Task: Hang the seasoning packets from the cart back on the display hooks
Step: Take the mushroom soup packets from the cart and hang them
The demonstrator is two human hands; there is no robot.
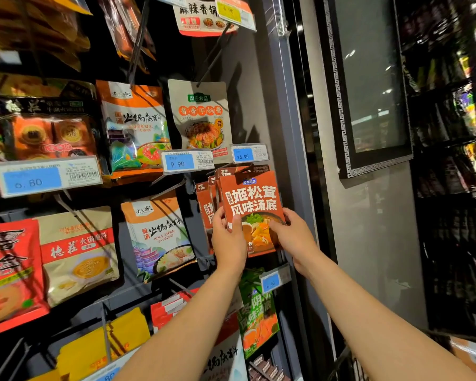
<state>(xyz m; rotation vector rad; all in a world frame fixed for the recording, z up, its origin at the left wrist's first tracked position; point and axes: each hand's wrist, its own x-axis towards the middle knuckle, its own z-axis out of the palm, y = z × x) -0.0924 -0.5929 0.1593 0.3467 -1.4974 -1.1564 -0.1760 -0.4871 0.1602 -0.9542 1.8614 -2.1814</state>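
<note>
Far left, a red packet (pixel 10 273) hangs beside a beige one (pixel 79 254), with a blue 9.90 price tag (pixel 187 161) further along. Now the action: the left hand (pixel 229 240) grips the lower left edge of the brick-red soup base packet (pixel 252 204), thumb curled across its front. The packet sits up at the display hook (pixel 238 176), in front of matching packets. The right hand (pixel 293 237) pinches its lower right corner.
</note>
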